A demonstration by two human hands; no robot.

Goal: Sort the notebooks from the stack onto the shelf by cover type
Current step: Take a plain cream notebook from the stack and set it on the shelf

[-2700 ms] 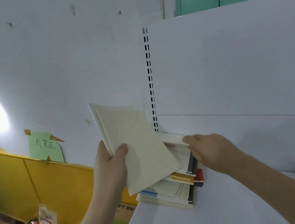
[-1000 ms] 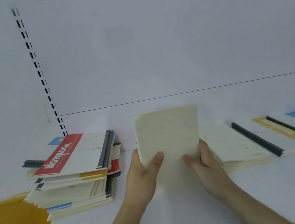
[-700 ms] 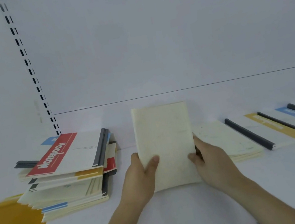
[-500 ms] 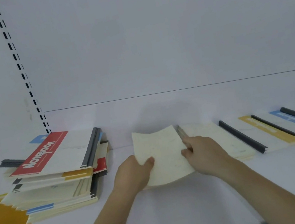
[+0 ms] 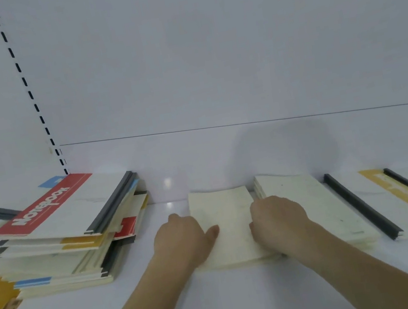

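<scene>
Both hands, left hand (image 5: 182, 237) and right hand (image 5: 277, 219), pinch the plain cream notebook (image 5: 225, 225) by its 2 side edges, flat on the shelf (image 5: 223, 300), right of the stack (image 5: 59, 234). Releasing unevenly could skew it against the cream pile (image 5: 313, 206) beside it.

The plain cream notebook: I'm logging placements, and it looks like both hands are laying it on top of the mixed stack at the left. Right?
Not quite. The head view shows both hands, left hand and right hand, laying the plain cream notebook on the bare shelf, between the mixed stack and the cream pile.
</scene>
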